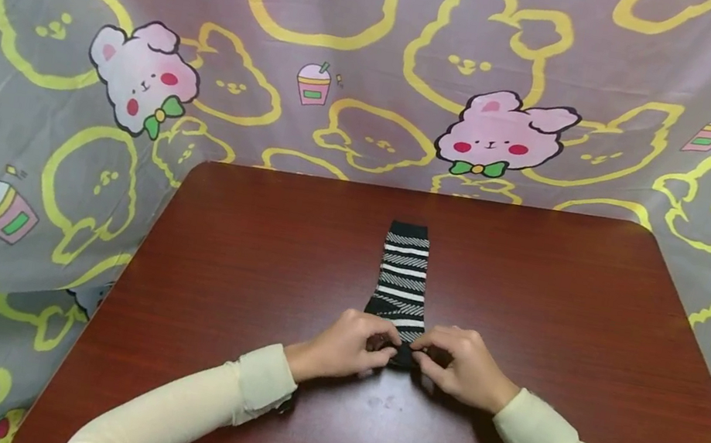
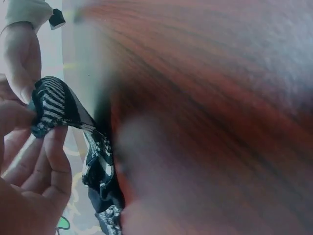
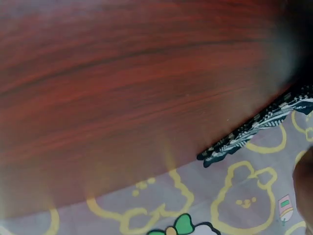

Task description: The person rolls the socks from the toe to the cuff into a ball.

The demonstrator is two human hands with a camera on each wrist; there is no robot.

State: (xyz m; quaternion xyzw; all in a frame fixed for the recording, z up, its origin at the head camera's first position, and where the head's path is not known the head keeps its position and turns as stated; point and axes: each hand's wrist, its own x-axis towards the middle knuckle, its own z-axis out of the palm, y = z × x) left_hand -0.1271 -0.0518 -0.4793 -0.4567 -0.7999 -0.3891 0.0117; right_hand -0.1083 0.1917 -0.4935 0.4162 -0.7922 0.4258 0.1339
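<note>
Black-and-white sock, extending toward the worktop's far edge, may twist if left hand and right hand, fingers pinching it, pull unevenly.

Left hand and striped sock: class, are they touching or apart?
Touching: the left wrist view shows the left hand pinching one end of the striped sock between thumb and fingers.

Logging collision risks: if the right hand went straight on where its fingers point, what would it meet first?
Past the sock it pinches, the right hand would likely meet the left hand opposite, though exact depth is unclear.
</note>
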